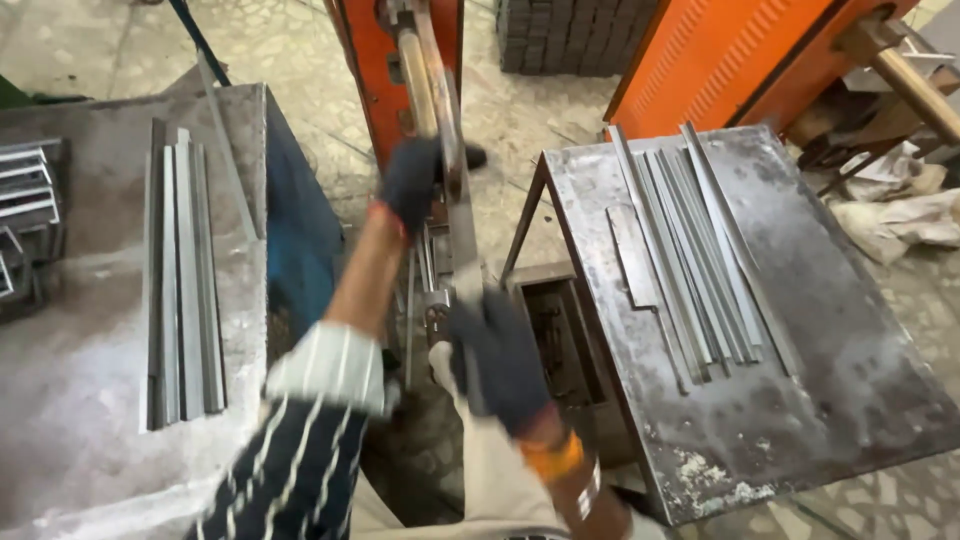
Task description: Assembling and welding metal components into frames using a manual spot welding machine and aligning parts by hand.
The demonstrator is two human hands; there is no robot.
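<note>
While the gloved right hand point(497, 355) grips the near end of a long metal strip point(462, 225), the gloved left hand point(412, 182) clamps it farther up, against the orange machine point(375, 75). Metal strips lie on counters either side point(185, 285) point(700, 250).

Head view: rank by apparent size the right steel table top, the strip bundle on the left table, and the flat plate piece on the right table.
1. right steel table top, clearly largest.
2. strip bundle on the left table.
3. flat plate piece, smallest.
The bundle lies nearer the camera, so its lead over the plate is partly perspective.
</note>
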